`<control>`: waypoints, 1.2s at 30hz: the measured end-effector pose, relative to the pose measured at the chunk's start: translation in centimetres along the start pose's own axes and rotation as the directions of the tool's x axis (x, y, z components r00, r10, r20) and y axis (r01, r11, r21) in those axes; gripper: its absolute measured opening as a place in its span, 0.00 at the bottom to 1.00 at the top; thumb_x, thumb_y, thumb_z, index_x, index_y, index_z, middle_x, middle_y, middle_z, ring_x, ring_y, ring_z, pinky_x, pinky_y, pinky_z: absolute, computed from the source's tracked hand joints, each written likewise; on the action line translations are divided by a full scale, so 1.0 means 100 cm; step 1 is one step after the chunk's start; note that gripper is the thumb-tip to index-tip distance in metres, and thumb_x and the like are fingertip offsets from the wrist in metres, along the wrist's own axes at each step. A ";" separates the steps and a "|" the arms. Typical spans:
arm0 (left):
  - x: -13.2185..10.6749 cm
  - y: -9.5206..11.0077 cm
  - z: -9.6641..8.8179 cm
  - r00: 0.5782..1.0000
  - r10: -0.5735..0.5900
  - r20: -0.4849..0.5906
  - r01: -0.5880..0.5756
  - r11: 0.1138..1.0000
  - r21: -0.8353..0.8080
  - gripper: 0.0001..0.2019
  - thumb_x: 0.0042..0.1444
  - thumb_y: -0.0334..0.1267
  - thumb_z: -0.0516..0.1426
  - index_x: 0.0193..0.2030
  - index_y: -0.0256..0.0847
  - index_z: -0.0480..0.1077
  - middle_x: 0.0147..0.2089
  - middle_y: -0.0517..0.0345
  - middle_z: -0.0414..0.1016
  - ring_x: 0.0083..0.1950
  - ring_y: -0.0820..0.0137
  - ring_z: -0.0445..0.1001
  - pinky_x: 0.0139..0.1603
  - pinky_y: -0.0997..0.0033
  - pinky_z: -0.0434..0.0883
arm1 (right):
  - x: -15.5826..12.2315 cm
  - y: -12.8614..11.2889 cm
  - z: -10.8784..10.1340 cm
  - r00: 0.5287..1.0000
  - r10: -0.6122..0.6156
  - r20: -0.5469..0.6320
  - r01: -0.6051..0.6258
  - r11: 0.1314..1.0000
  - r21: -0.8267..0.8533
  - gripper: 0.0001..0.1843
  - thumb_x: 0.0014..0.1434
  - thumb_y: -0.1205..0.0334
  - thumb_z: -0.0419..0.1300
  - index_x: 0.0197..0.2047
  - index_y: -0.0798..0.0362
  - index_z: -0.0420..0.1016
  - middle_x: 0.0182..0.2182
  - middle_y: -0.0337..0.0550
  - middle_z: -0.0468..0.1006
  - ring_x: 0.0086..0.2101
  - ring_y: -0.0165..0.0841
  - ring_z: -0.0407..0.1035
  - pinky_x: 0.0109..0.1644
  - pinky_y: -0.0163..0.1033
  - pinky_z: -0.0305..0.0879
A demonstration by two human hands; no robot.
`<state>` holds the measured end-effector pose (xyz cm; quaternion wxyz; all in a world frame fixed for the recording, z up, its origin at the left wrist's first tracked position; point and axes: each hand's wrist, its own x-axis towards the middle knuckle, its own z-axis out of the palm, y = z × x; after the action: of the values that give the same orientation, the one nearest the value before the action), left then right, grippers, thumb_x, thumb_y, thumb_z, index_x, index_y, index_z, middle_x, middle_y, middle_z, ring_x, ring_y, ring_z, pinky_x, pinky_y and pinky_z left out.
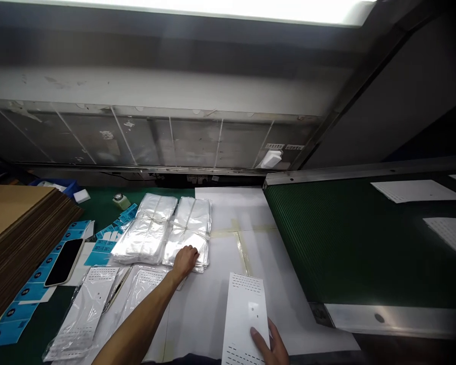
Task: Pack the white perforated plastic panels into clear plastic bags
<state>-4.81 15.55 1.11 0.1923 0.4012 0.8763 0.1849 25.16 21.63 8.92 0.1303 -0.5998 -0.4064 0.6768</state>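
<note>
My left hand (186,261) is at the near edge of the right-hand bundle of clear plastic bags (190,218), its fingers curled closed on a bag there; the fingertips are partly hidden. A second tied bundle of clear bags (148,230) lies beside it on the left. My right hand (271,344) grips a flat white panel (247,304) with rows of slots at both ends, thumb on its face. Left of my forearm lie a bagged white panel (85,309), another bagged panel (144,284) partly behind my arm, and tweezers or a similar thin metal tool (117,288).
A green conveyor belt (338,243) with white panels (418,191) runs along the right. To the left are stacked cardboard (19,218), blue labels (34,284), a phone (64,261), a small bottle (121,201) and a blue bin (66,186). White sheeting (197,314) covers the worktop.
</note>
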 end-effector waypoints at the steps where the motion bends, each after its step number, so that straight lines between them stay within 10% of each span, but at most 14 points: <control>1: -0.002 -0.001 -0.001 1.000 0.006 -0.001 -0.006 1.000 0.005 0.12 0.61 0.42 0.54 0.45 0.36 0.69 0.46 0.53 0.72 0.46 0.65 0.72 0.47 0.57 0.71 | 0.001 0.000 0.001 1.000 -0.003 0.012 0.003 1.000 0.004 0.58 0.36 0.34 0.65 0.64 0.54 0.51 0.50 0.56 0.74 0.45 0.53 0.71 0.43 0.52 0.70; 14: 0.001 -0.009 -0.025 0.989 -0.147 -0.031 0.121 0.899 -0.422 0.12 0.60 0.43 0.54 0.42 0.36 0.70 0.43 0.54 0.73 0.44 0.67 0.73 0.47 0.58 0.70 | 0.020 -0.031 0.028 0.967 -0.125 0.222 0.141 0.988 -0.059 0.51 0.43 0.37 0.63 0.64 0.51 0.53 0.51 0.52 0.73 0.45 0.49 0.72 0.43 0.49 0.69; 17: 0.001 -0.005 -0.042 0.982 -0.186 -0.034 0.124 0.772 -0.623 0.14 0.60 0.45 0.54 0.40 0.35 0.71 0.41 0.55 0.74 0.44 0.66 0.73 0.48 0.57 0.70 | 0.024 -0.038 0.029 0.939 -0.244 0.241 0.286 0.946 -0.155 0.50 0.49 0.38 0.58 0.68 0.45 0.41 0.61 0.47 0.63 0.51 0.46 0.67 0.46 0.47 0.69; 22: -0.035 0.032 -0.078 0.988 -0.151 0.029 0.096 0.458 -0.884 0.19 0.60 0.50 0.51 0.39 0.34 0.71 0.37 0.51 0.76 0.41 0.65 0.75 0.46 0.60 0.72 | 0.023 -0.070 0.045 0.823 -0.386 0.417 0.548 0.735 -0.400 0.24 0.58 0.43 0.51 0.50 0.47 0.74 0.48 0.46 0.74 0.47 0.44 0.68 0.49 0.46 0.66; 29: -0.102 0.090 -0.077 0.982 -0.126 0.141 0.157 0.125 -0.980 0.12 0.56 0.42 0.58 0.37 0.34 0.74 0.38 0.49 0.77 0.42 0.64 0.74 0.48 0.62 0.71 | 0.001 -0.099 0.087 0.657 -0.472 0.588 0.735 0.576 -0.358 0.12 0.58 0.51 0.56 0.40 0.41 0.78 0.34 0.39 0.74 0.35 0.37 0.70 0.42 0.39 0.65; 36: -0.126 0.087 -0.069 0.960 -0.197 0.199 0.174 -0.136 -0.975 0.11 0.56 0.46 0.56 0.33 0.40 0.66 0.32 0.59 0.71 0.35 0.70 0.72 0.44 0.62 0.71 | 0.016 -0.103 0.081 0.724 -0.441 0.530 0.665 0.651 -0.366 0.15 0.60 0.51 0.52 0.36 0.47 0.78 0.34 0.42 0.77 0.40 0.41 0.69 0.48 0.45 0.62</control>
<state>4.99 9.92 13.57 0.4425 -0.0040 0.4973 0.7462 14.10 26.02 14.62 0.0785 -0.3042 -0.7613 0.5672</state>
